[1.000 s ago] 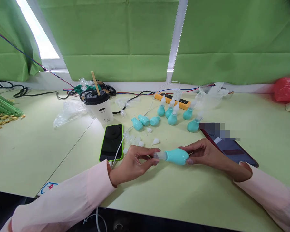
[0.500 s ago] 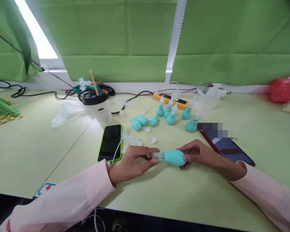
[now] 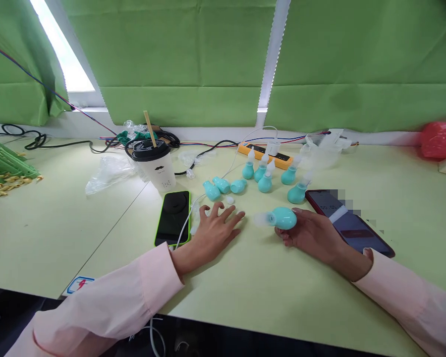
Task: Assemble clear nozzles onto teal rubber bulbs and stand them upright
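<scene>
My right hand (image 3: 312,235) grips a teal nasal aspirator (image 3: 284,218) by its rounded bulb. The aspirator lies sideways above the table, and its clear front tube points left, slightly blurred. My left hand (image 3: 213,233) is open, with fingers spread and curved low over the table. Beneath and beside it lie small clear and white plastic pieces (image 3: 194,216), mostly hidden by the fingers. A round white piece (image 3: 230,200) rests just beyond its fingertips. Farther back lie loose teal bulbs (image 3: 211,190). Several aspirators with pointed clear tips (image 3: 265,182) stand to their right.
A green-edged phone (image 3: 173,218) with a white cable lies left of my left hand. Behind it stands a lidded paper cup (image 3: 159,171). Another phone (image 3: 351,220) lies by my right wrist. An orange power strip (image 3: 282,159), cords and plastic bags line the back.
My left hand has let go of the aspirator's clear tube and moved toward the small plastic pieces, fingers spreading. My right hand has raised the aspirator slightly away from me.
</scene>
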`<state>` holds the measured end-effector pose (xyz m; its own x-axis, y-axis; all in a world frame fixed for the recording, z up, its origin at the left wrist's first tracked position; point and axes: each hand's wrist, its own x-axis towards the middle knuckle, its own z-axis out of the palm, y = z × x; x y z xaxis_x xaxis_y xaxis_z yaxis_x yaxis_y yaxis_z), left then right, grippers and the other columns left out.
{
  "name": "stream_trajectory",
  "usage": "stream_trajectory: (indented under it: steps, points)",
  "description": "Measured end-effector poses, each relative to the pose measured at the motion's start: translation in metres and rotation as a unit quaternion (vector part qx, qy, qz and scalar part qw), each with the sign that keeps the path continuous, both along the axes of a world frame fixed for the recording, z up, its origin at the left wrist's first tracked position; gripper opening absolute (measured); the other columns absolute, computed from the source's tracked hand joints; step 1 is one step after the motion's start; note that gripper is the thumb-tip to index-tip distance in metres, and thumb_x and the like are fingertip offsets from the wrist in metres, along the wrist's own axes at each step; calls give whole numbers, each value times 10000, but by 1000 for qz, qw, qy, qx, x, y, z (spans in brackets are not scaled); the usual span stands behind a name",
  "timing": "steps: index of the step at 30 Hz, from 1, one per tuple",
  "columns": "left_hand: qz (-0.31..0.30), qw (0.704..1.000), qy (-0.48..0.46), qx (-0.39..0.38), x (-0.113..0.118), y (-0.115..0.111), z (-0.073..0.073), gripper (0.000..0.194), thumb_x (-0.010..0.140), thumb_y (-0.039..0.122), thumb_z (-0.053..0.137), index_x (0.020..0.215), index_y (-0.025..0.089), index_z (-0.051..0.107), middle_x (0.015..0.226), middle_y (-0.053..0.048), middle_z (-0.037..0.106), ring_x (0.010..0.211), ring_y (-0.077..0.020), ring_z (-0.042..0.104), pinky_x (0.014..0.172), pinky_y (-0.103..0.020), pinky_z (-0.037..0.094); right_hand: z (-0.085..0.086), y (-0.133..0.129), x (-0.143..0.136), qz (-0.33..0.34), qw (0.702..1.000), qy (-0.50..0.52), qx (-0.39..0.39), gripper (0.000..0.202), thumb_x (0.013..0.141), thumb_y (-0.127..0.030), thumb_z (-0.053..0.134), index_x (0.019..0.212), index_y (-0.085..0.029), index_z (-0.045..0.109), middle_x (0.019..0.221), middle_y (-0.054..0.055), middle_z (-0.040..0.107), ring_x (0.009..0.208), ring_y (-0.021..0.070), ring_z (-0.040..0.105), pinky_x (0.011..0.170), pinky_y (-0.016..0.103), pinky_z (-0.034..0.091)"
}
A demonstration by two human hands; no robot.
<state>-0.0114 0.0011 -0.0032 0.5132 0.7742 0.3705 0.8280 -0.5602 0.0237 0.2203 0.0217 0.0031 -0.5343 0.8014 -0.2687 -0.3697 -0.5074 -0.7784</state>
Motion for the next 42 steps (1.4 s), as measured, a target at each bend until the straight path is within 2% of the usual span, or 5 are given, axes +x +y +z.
stream_trajectory:
  steps: [4,9,18,37,42]
  points:
    - [-18,999,4,-34,1,3,-4,267,853,156,371,1088,231,475,950,-47,622,970,-242,441,748,-427,261,-1,-3,-4,-10,1000,-5,-7,148,700,-315,548,667,-178,594,631,14,598,543,145,551,485,266,463]
    - [-53,990,-125,-45,0,3,-2,126,801,164,465,889,192,551,800,-19,633,847,-187,511,746,-386,296,-1,-2,-4,-12,999,-15,33,111,692,-297,573,726,-195,600,649,-4,592,556,135,552,516,268,476]
    - [-87,891,-414,-166,1,-14,8,142,720,218,575,834,137,600,788,-63,619,728,-146,570,676,-268,463,-6,5,3,-81,990,-39,107,90,705,-297,582,726,-214,612,695,-10,568,646,127,547,581,255,496]
    - [-57,834,-486,-254,3,-14,7,166,698,220,610,834,138,659,769,-58,655,704,-148,585,655,-262,475,-2,1,3,-42,981,-84,171,261,668,-322,615,908,-220,614,893,35,616,816,192,575,730,363,499]
    - [-37,816,-496,-296,3,-14,8,190,691,233,616,856,148,659,803,-53,667,725,-156,598,679,-271,501,1,-7,1,-4,954,-152,259,356,698,-326,583,1031,-208,533,1014,78,585,779,205,592,672,378,510]
